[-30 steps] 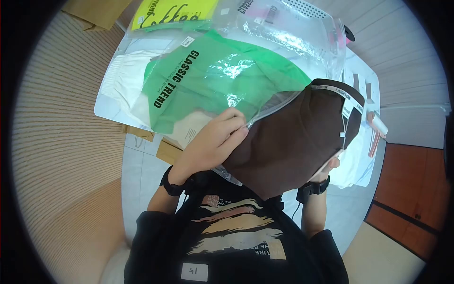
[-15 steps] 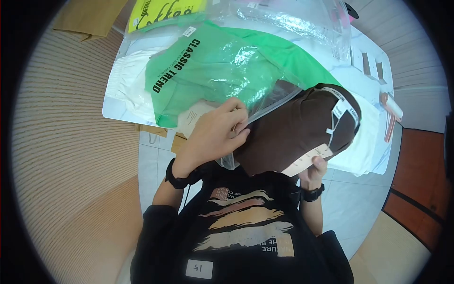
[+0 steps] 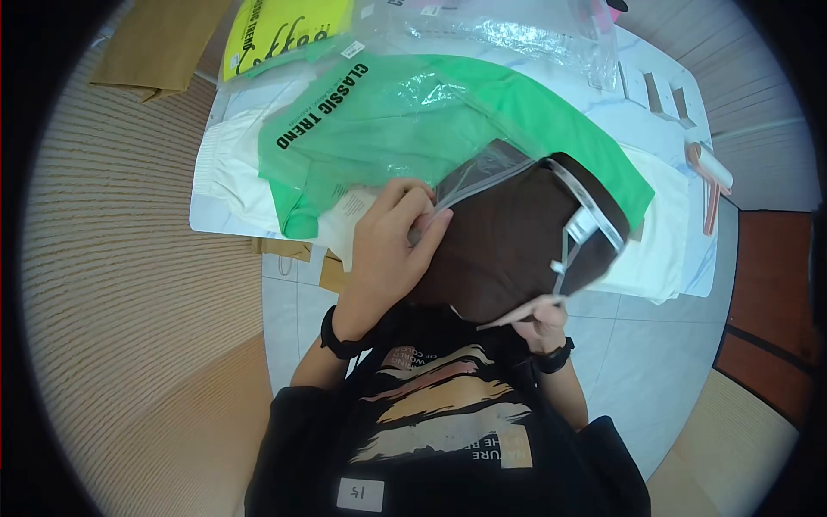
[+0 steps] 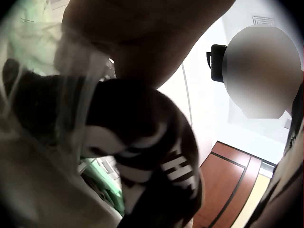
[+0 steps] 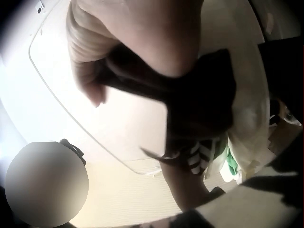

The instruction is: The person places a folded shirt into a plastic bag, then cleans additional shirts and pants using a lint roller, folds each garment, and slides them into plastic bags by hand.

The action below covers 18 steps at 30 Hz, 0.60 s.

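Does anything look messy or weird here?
Nothing looks spilled or broken that I can see. The odd bit is the brown garment: it looks only partly inside the clear bag, with most of it poking out. Maybe that's just because the left hand and right hand are busy with it.

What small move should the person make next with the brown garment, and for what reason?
I would probably have the right hand ease the brown garment deeper into the clear bag: a dark part shows through the plastic, most remains outside, and the left hand holds the bag near its mouth.
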Available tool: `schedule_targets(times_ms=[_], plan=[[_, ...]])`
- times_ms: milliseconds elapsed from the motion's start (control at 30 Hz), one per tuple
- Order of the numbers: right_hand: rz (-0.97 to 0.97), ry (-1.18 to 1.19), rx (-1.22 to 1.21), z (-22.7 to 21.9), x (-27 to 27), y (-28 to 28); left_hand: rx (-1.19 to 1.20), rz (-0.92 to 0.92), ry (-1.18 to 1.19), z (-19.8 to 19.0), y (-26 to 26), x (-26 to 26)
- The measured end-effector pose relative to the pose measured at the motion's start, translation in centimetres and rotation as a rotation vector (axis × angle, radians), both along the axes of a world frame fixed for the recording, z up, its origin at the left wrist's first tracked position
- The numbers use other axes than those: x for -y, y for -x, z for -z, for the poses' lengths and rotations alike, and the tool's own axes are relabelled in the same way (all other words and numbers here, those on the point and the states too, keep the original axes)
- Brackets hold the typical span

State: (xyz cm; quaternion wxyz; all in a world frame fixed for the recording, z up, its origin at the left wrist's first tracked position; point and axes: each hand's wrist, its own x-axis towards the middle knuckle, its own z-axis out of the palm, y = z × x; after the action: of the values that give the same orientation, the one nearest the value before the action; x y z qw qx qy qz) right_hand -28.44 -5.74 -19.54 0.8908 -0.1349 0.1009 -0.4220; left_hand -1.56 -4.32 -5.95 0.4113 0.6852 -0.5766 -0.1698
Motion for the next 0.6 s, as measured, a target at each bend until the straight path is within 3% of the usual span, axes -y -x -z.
schedule_targets(times_ms=[67,167,300,400,433,533,567,600], plan=[[-0.09,0.019,-0.059,0.8,-0.5,0.6,0.009,-0.016,0.033,0.3,-0.1,-0.2],[-0.088,-0.062,-0.259,-3.7,-0.8,0.3,0.066,-0.001,0.056,1.1,0.1,-0.5],[-0.146,-0.127,-0.217,-4.0,-1.6,2.3,0.133,-0.029,0.048,1.8,0.9,-1.2],[-0.203,-0.35,0.181,-4.4,-1.5,2.0,0.217,-0.06,0.104,2.2,2.0,-1.8],[-0.205,-0.346,0.182,-3.6,-1.7,2.1,0.281,-0.079,0.14,2.3,2.4,-1.8],[-0.092,-0.463,0.507,-0.9,-2.4,1.6,0.271,-0.083,0.202,3.2,3.2,-1.7],[-0.118,-0.276,0.496,-0.8,-2.5,1.0,0.269,-0.085,0.211,3.5,3.0,-1.9],[-0.122,-0.268,0.493,-1.0,-2.2,0.8,0.238,-0.077,0.204,3.6,2.8,-1.9]])
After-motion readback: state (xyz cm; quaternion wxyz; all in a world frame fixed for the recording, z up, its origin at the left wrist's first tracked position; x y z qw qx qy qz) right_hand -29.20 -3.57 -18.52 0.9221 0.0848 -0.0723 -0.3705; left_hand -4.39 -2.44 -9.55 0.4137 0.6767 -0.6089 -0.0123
